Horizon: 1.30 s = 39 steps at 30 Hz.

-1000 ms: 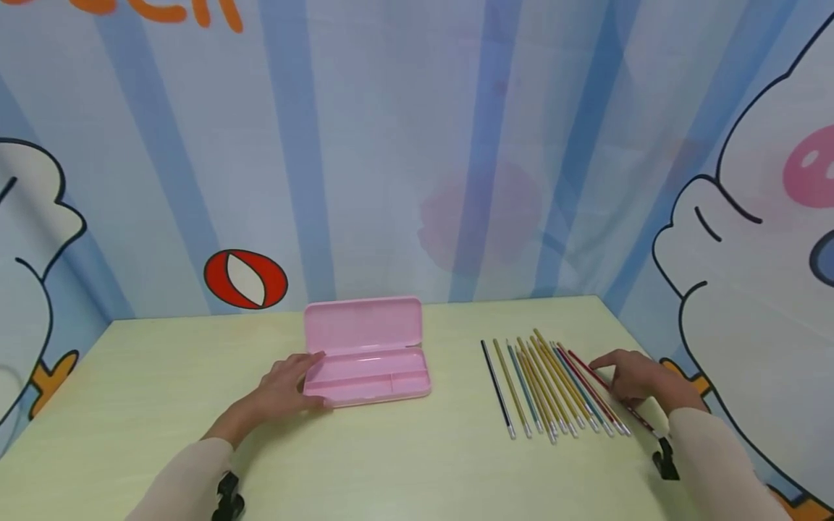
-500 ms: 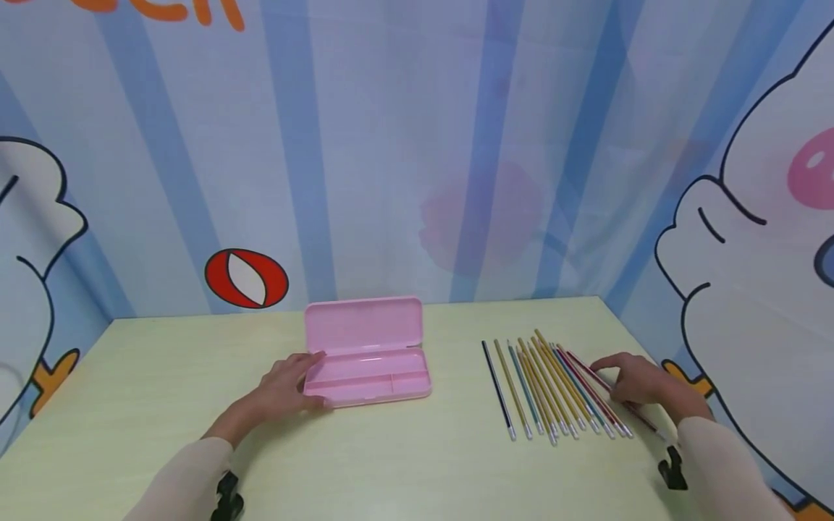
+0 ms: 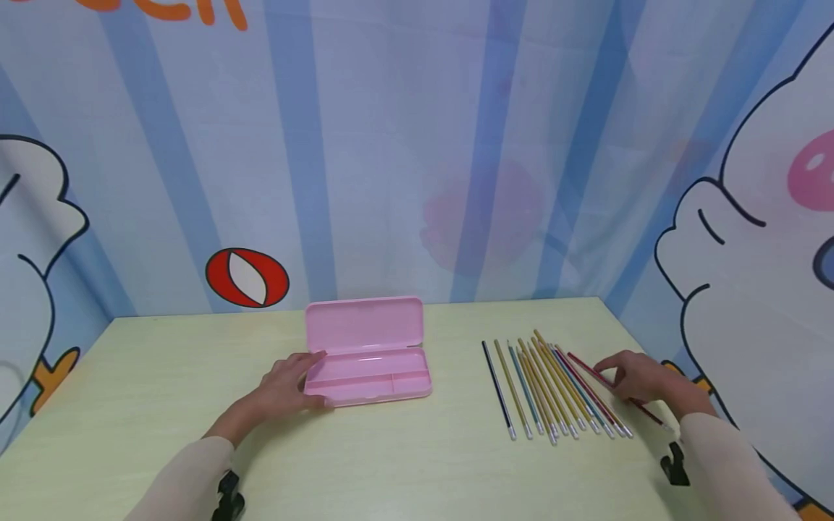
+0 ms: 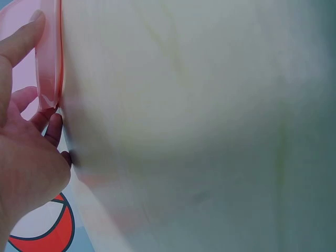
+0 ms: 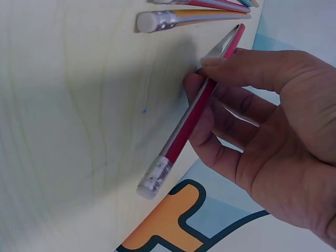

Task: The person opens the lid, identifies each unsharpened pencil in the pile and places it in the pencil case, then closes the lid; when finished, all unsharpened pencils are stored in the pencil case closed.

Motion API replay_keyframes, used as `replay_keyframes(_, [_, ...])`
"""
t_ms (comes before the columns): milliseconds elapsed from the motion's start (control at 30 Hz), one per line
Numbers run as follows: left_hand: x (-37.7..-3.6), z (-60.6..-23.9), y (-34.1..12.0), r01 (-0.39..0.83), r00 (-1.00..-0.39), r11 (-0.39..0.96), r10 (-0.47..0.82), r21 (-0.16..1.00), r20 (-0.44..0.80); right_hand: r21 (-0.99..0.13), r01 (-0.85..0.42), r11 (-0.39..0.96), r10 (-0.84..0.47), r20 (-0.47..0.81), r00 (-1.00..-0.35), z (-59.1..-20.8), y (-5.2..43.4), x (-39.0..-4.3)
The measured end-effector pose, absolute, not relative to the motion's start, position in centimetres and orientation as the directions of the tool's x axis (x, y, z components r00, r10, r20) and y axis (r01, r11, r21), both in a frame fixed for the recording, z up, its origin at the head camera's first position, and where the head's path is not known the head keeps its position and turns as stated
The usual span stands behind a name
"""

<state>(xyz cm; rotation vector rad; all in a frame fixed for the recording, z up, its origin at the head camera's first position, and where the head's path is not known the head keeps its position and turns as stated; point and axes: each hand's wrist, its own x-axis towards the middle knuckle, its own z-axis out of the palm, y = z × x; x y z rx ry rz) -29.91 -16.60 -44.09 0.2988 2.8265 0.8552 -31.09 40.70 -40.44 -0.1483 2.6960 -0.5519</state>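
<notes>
The right hand [image 3: 641,382] is pinching the red pencil [image 5: 195,113] between thumb and fingertips, at the right end of the pencil row [image 3: 554,387] on the table [image 3: 404,456]. The red pencil's long axis is running diagonally: its eraser end is pointing toward the near right table edge, and its other end is pointing away toward the far left. It is lying slightly apart from the row, which is slanting the same way with ferrules toward the person. Whether the red pencil is touching the table cannot be told.

The left hand [image 3: 287,387] is resting against the left end of the open pink pencil case [image 3: 368,376], fingers straight and relaxed, fingertips touching its rim. The case is sitting mid-table, lid hinged up at the far side.
</notes>
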Motion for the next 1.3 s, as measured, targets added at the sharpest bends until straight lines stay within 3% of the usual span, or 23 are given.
replay_keyframes(567, [-29.8, -43.7, -16.4, 0.163, -0.965, 0.822, 0.249, 0.546, -0.087, -0.406, -0.071, 0.911, -0.215, -0.320, -0.923, -39.4, 41.1, -30.9])
replay_keyframes(900, [-29.7, -44.2, -16.4, 0.141, -0.969, 0.818, 0.229, 0.558, -0.092, -0.395, -0.193, 0.898, -0.304, -0.239, -0.922, -37.9, 40.4, -30.6])
replay_keyframes(1300, [-29.9, -44.3, -16.5, 0.132, -0.970, 0.814, 0.223, 0.566, -0.095, -0.421, -0.342, 0.840, -0.437, -0.151, -0.887, -35.1, 35.3, -30.5])
